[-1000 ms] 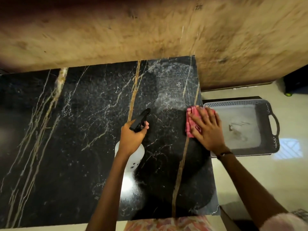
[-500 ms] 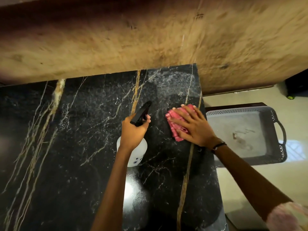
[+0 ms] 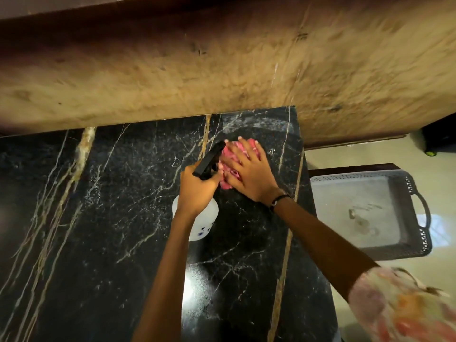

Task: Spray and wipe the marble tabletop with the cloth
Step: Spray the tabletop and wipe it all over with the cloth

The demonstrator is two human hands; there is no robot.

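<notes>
Cloth pressed flat near the far right corner of the black marble table (image 3: 103, 218).

The right hand (image 3: 249, 172), fingers spread, lies on a crumpled pink cloth (image 3: 228, 155). Just beside it, the left hand (image 3: 197, 191) grips a translucent white spray bottle with a black trigger head (image 3: 206, 219). A grey perforated plastic tray (image 3: 417, 248) sits beyond the table's right edge.

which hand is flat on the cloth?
The right hand, fingers spread flat on the pink cloth. The left hand is wrapped around the spray bottle instead.
</notes>
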